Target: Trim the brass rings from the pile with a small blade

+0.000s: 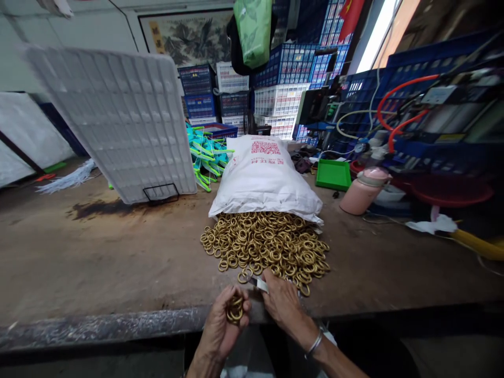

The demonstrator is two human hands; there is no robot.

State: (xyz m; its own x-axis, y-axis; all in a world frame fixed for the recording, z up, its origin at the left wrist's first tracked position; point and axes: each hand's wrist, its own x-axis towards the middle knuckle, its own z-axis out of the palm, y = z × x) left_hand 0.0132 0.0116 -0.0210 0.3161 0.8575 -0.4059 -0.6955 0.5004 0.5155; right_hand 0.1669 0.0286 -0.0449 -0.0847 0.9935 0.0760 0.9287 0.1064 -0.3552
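1. Across the whole foreground runs a worn brown worktop point(98, 262), its near edge just below the hands.
2. At back left a big white moulded tray point(118, 121) leans upright on a wire stand, well apart from the hands.
3. A white sack point(263, 178) lies in the middle. Its long axis points straight away from the person, and its open mouth faces them.
4. A pile of brass rings point(268, 247) spills from that mouth and spreads wider than deep. It lies directly ahead of both hands, between them and the sack.
5. The right hand point(283, 302) is the nearer one, its fingertips at the pile's near edge. It pinches a small pale flat strip point(258, 283) that points left towards the stray rings there.
6. The left hand point(224, 320) sits a little further back, near the worktop edge. It is closed around a bunch of rings point(235, 310) stacked together and is clear of the pile.
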